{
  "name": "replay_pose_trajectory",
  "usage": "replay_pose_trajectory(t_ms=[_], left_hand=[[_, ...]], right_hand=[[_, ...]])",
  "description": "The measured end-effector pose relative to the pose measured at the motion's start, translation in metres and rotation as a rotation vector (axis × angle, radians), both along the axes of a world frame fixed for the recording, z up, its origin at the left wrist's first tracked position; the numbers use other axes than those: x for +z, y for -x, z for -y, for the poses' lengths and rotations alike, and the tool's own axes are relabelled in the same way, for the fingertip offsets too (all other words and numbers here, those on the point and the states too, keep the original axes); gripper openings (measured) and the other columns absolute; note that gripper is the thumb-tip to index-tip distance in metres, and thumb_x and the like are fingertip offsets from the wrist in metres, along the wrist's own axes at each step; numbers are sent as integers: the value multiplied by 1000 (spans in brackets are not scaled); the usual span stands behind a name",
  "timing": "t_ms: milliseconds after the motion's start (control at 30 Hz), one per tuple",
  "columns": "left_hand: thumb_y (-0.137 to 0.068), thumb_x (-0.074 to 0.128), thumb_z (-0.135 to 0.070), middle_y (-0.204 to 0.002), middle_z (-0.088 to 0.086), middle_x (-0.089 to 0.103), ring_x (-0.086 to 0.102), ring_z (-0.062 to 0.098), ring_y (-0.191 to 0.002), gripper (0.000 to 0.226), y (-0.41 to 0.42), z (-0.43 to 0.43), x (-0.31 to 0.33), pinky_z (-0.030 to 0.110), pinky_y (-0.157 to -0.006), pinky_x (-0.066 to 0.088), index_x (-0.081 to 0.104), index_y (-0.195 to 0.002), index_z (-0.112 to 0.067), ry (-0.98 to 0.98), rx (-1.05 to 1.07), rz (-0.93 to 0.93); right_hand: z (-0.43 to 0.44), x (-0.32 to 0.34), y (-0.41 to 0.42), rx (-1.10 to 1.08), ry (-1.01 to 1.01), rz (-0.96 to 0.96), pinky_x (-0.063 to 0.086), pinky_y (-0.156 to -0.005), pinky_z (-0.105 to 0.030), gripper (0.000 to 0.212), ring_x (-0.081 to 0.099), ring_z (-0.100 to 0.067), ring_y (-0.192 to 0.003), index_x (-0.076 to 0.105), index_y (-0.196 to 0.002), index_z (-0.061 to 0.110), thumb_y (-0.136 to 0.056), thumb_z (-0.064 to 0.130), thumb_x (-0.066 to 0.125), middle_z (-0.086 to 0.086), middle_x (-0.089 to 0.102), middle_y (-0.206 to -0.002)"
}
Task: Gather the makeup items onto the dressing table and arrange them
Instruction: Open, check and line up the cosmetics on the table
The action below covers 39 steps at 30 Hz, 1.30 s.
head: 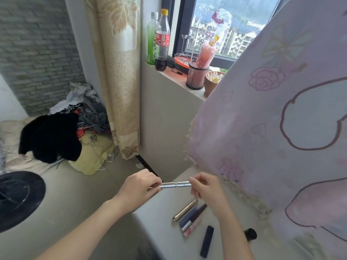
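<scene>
A slim silver makeup pen (175,184) is held level above the left edge of the white dressing table (161,233). My left hand (139,186) pinches its left end and my right hand (205,188) pinches its right end. On the table below lie a gold tube (185,210), a navy pen with a dark cap (192,214), a pink lip gloss (192,227) and a dark navy stick (207,241). A black round cap (250,234) shows just behind my right forearm.
A pink printed cloth (272,128) hangs over the table's right side. On the windowsill stand two drink bottles (161,40), a black mesh holder (196,76) and a cup of cotton swabs (213,79). Clothes (56,136) are piled on the floor at left, beside a curtain (120,72).
</scene>
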<state>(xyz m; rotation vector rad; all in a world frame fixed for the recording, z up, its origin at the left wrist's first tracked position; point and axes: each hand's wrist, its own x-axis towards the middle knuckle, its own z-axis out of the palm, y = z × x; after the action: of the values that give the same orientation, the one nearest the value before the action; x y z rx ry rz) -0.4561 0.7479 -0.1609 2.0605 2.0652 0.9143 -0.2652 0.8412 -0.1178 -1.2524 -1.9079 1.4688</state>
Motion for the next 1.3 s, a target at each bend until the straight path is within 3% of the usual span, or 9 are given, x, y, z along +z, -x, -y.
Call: replay_pose_trajectory(t_ms=[267,433,567,733,867,967,1033,1167,1300], left_hand=[[-73,45,-41,-62,-7,64,43,7,-71,31,4,2,-14,25,-69,39,66,-71,-19,64,38,90],[-71,39,-48,-68,-4,67,45,9,-77,42,6,3,-24,25,-63,43,68,-76,-18,127,47,211],[-67,33,-54,-74,-3,67,45,10,-82,53,5,5,-36,33,-70,49,68,-79,-16,201,83,312],[-62,26,-60,-82,-2,69,54,13,-81,67,1,3,-49,27,-74,44,70,-87,-15,245,116,380],[-70,44,-44,-82,2,70,56,19,-81,44,-4,-4,-67,28,-74,42,70,-85,-12,259,158,459],[-76,52,-35,-78,2,67,53,17,-77,30,-10,-14,-88,29,-73,41,69,-83,-11,321,205,487],[-81,56,-26,-71,0,64,51,16,-71,19,-13,-20,-100,29,-67,41,68,-78,-12,357,249,456],[-69,41,-33,-48,-8,58,56,14,-47,28,-24,-34,-123,19,-43,37,60,-52,-21,374,276,233],[-69,41,-31,-46,-6,57,55,14,-46,30,-40,-46,-143,19,-43,38,60,-48,-20,408,281,81]], right_hand=[[-6,-12,-1,-49,77,-67,45,-57,-6,32,54,7,-52,64,-74,23,-78,-8,61,5,60,-65],[-8,-21,3,-63,118,-29,45,-61,-9,29,56,-5,-63,64,-78,23,-78,-6,63,4,61,-68],[-15,-29,9,-103,152,-15,45,-57,-6,31,55,-7,-63,64,-78,23,-78,-8,62,2,60,-68],[-26,-39,18,-97,192,41,45,-65,-14,31,57,-10,-70,64,-81,25,-79,-6,62,0,62,-75],[-36,-52,18,-135,257,102,46,-79,-28,29,60,-16,-84,63,-96,25,-80,2,65,0,64,-88],[-44,-67,13,-246,247,235,46,-84,-31,30,58,-21,-94,57,-113,17,-85,8,60,-5,61,-100],[-46,-77,7,-289,238,350,44,-83,-31,28,56,-22,-94,57,-115,10,-86,8,58,-8,59,-101],[-49,-91,-3,-288,205,510,37,-76,-26,15,52,-22,-85,63,-99,1,-87,6,54,-12,59,-95],[-51,-101,-12,-302,148,624,33,-72,-22,23,48,-19,-81,62,-99,-11,-89,6,49,-26,63,-103]])
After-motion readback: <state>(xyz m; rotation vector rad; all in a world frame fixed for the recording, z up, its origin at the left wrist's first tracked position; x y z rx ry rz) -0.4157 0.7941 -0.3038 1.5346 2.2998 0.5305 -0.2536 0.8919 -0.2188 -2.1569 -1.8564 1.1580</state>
